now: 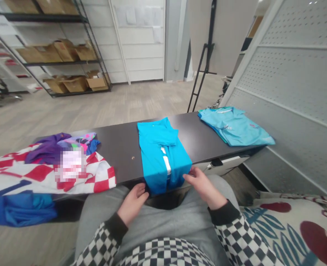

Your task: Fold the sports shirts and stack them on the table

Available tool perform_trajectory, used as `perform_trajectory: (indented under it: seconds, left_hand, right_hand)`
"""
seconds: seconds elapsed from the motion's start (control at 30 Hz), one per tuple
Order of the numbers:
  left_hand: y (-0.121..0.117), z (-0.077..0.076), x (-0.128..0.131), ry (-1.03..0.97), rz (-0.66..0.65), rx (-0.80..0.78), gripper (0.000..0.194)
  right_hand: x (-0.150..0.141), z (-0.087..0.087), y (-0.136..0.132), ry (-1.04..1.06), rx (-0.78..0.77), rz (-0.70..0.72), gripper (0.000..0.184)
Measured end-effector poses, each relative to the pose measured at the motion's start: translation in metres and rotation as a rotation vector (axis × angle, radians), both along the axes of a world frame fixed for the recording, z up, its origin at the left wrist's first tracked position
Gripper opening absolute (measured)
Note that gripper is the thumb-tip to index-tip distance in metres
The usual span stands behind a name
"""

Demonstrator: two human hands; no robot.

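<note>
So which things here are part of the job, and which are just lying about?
At the hands: folded bright blue fabric shirt, left hand, right hand.
Lying about: pale blue fabric shirt, red-and-white checked cloth, purple cloth.

A strip of dark tabletop (119, 155) lay between the folded blue shirt (162, 155) and the red-checked cloth (102, 177); another ran right to the pale-blue shirt (235, 125), with the perforated panel (290, 74) beyond.

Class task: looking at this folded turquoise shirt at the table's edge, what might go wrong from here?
The folded turquoise shirt overhangs the dark table, so it may slip off. The right hand, touching its side, might skew the folds. The red-and-white checked garment also drapes over the edge and could slide down.
</note>
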State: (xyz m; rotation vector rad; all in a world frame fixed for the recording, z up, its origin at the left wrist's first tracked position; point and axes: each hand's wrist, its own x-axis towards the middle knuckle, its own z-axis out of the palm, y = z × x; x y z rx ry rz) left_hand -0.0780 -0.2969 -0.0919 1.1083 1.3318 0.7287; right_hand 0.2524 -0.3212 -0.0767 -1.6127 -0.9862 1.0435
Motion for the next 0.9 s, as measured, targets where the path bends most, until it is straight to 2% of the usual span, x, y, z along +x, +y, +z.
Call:
perform_trajectory:
  seconds: [0.07, 0.13, 0.2, 0.27, 0.33, 0.4, 0.5, 0.57, 0.63, 0.77, 0.83, 0.9]
  left_hand:
    - [-0.001, -0.014, 0.013, -0.087, 0.032, 0.048, 0.057]
    - [-0.001, -0.021, 0.021, -0.096, 0.015, 0.077, 0.057]
    - [-0.001, -0.024, 0.024, -0.048, -0.066, 0.073, 0.053]
    - [0.0, -0.026, 0.024, 0.048, -0.218, 0.091, 0.044]
    - [-0.001, -0.027, 0.024, 0.175, -0.344, 0.172, 0.031]
    - [-0.003, -0.023, 0.024, 0.278, -0.396, 0.252, 0.025]
    - [-0.008, -0.011, 0.024, 0.206, -0.424, 0.266, 0.029]
    - [-0.014, 0.004, 0.022, 0.014, -0.409, 0.228, 0.034]
    - [-0.024, 0.022, 0.02, -0.208, -0.325, 0.155, 0.044]
    - [-0.058, 0.062, 0.01, -0.524, -0.104, -0.145, 0.068]
    - [-0.079, 0.073, 0.004, -0.62, -0.123, -0.338, 0.074]
    - [-0.096, 0.075, -0.002, -0.685, -0.195, -0.479, 0.079]
  right_hand:
    - [-0.003, -0.003, -0.003, 0.122, -0.004, 0.092, 0.049]
    - [-0.002, 0.0, -0.006, 0.1, -0.058, 0.205, 0.049]
    - [-0.001, 0.005, -0.009, -0.004, -0.129, 0.317, 0.042]
    - [-0.001, 0.01, -0.012, -0.146, -0.177, 0.405, 0.033]
    - [-0.005, 0.016, -0.015, -0.305, -0.172, 0.446, 0.026]
    - [-0.01, 0.022, -0.02, -0.442, -0.146, 0.472, 0.023]
    - [-0.015, 0.034, -0.029, -0.442, -0.112, 0.526, 0.02]
    - [-0.014, 0.044, -0.037, -0.261, -0.044, 0.528, 0.028]
    - [-0.013, 0.055, -0.048, -0.02, 0.02, 0.456, 0.039]
    - [-0.016, 0.075, -0.08, 0.325, 0.0, 0.171, 0.059]
    - [-0.02, 0.08, -0.101, 0.414, -0.052, 0.095, 0.067]
    - [-0.021, 0.078, -0.122, 0.465, -0.136, 0.114, 0.076]
